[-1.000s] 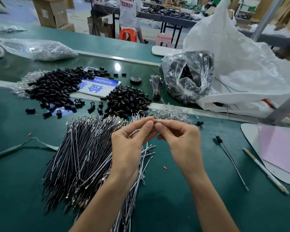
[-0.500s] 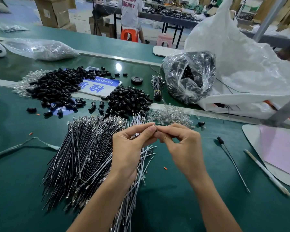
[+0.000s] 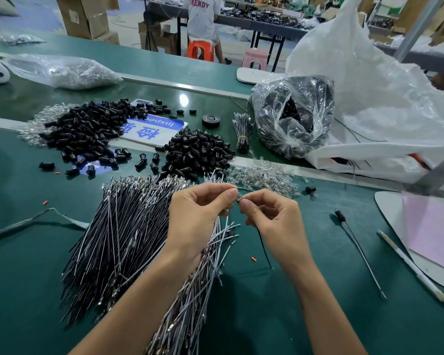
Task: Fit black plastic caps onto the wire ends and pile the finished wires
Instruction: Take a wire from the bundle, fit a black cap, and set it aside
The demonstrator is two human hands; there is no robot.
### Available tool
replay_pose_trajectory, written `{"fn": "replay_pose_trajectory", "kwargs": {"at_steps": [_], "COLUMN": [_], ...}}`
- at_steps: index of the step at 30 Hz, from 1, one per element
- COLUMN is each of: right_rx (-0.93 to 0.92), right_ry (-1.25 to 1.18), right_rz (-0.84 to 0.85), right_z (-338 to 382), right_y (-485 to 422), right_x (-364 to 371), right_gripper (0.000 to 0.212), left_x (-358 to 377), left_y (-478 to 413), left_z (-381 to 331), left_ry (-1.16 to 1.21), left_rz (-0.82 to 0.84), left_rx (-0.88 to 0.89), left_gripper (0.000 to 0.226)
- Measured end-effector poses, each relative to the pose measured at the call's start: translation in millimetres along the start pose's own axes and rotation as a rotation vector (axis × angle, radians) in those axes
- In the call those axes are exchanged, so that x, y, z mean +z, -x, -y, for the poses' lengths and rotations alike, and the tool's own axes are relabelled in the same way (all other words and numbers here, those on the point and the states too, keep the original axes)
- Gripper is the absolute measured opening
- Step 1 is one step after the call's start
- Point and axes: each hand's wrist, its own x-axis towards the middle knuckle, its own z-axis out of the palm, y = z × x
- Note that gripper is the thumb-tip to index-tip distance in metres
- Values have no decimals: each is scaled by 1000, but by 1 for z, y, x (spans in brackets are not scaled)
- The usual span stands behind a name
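Observation:
My left hand (image 3: 200, 216) and my right hand (image 3: 274, 221) meet above the green table, fingertips almost touching. Between them sits a small part at the wire end (image 3: 240, 198); my right hand pinches it, and a thin black wire (image 3: 263, 248) hangs down from that hand. My left hand pinches the other side of the same end. A big pile of black and grey wires (image 3: 128, 239) lies under my left forearm. Two heaps of black caps (image 3: 198, 152) (image 3: 85, 129) lie beyond. One capped wire (image 3: 356, 249) lies alone to the right.
Clear small parts (image 3: 264, 175) are scattered behind my hands. A plastic bag of black parts (image 3: 292, 114) and a large white bag (image 3: 374, 98) stand at the right. A white pen (image 3: 413, 267), pink paper (image 3: 436, 234), a tape roll (image 3: 211, 120) and a blue sign (image 3: 154, 129) lie around.
My hands have dropped slightly and drawn a little apart. A black wire now hangs visibly below my right hand.

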Motion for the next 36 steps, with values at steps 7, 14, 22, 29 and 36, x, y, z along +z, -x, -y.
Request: {"fn": "replay_pose_trajectory", "kwargs": {"at_steps": [7,14,22,29,36], "right_rx": [-17,-46,-36,-22,-81], "right_ry": [144,235,247,211,223], "right_rz": [-102,-138,-134,-160,-237], "right_z": [-16,-22,-26,-30,-28], "right_y": [-10,-12,-12,-16,-29], "right_x": [-8,-11,-12,-14,-4], "right_gripper": [22,31,26,22,14], "left_x": [-22,-24,-25,-30,4], "left_y": [-68,-133,-144,-126,-71], "left_z": [-6,-1,-1,-9,8], "left_ry": [-830,-1589,-1602,-1029,160], "left_rz": [-34,16,53,-57,158], "left_rx": [235,77,87,297,-269], "left_gripper": [21,21,26,17,20]}}
